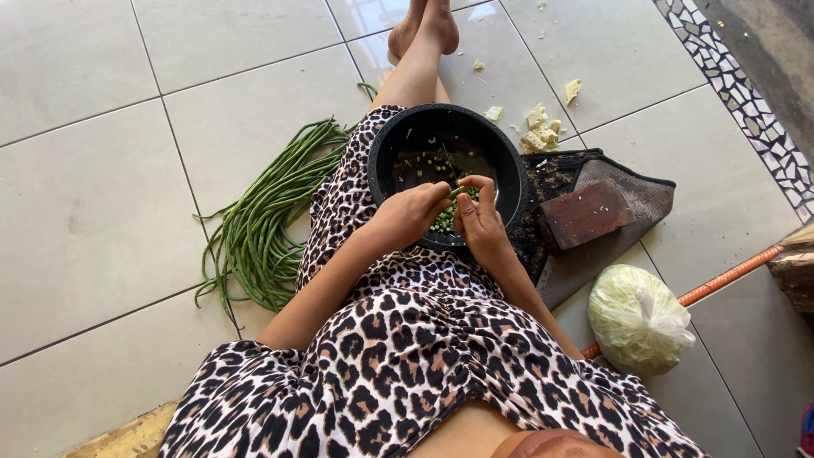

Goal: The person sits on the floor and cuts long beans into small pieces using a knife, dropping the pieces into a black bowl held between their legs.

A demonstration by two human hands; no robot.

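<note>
Head cam looked straight down at my lap, seated on the tiled floor, legs out front. Black bowl sat on my lap over the leopard-print dress. Both hands were over the bowl's near rim. Left hand had its fingers curled in, pinching one end of a short green bean piece. Right hand was closed the same way, fingertips on the other end of that piece; the two hands nearly touched. Cut bean bits lay in the bowl just under the hands, more scattered across the bottom. Bundle of uncut long beans lay on the floor to my left, just beside the thigh. To my right: a dark mat with a brown block on it, a bagged cabbage nearer, an orange pole behind it. Pale scraps lay past the bowl.
</note>
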